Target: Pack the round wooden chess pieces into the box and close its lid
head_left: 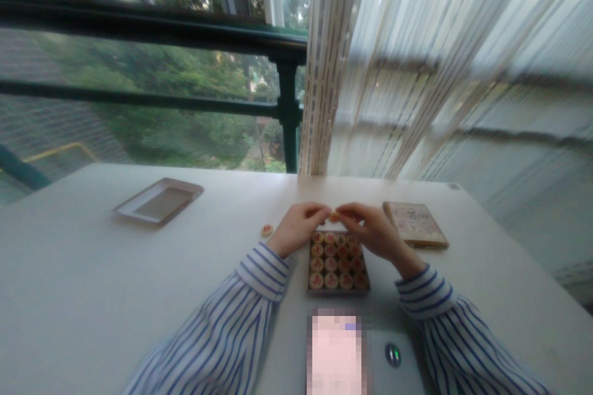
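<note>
Round pieces (343,265), 4 rows, in box (338,293)

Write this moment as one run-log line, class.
left hand, right hand: at one round piece | box: pieces in rows | loose piece: beside left hand

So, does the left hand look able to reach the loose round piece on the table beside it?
Probably yes: the loose round piece lies just beside the left hand, with nothing visible between them. However, that hand is occupied, meeting the right hand at another piece.
</note>
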The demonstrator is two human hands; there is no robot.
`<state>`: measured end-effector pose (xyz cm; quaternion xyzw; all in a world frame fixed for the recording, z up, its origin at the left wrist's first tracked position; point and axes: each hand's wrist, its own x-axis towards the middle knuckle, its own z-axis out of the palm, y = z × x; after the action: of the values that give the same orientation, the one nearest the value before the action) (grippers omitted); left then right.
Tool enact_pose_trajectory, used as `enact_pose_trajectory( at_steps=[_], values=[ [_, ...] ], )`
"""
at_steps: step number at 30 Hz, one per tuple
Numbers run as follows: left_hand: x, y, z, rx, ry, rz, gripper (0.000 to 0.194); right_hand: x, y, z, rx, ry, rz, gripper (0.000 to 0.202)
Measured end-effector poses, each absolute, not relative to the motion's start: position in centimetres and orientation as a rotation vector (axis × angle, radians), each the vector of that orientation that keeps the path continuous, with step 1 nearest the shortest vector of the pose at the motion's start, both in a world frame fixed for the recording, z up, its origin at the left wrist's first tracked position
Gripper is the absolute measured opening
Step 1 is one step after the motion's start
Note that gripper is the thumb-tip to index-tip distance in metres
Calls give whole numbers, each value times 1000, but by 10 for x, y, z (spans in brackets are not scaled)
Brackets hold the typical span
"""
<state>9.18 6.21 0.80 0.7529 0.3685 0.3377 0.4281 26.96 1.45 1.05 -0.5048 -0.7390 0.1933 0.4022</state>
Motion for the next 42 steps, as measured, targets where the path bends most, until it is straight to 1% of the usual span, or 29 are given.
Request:
enact_pose_trajectory(
  at_steps=[6, 19, 35, 42],
  values=[
    [92, 62, 9, 1819, 921, 855, 31, 270, 13, 13, -1275, -1898, 507, 21],
    [93, 58, 11, 1670, 941, 843, 28, 271, 14, 11, -1280, -1901, 495, 19],
    [91, 60, 7, 1727, 881, 801, 31, 271, 12, 16, -1279, -1939, 504, 19],
    [92, 61, 1, 1604, 878, 785, 35, 271, 13, 14, -1271, -1974, 342, 18]
  ],
)
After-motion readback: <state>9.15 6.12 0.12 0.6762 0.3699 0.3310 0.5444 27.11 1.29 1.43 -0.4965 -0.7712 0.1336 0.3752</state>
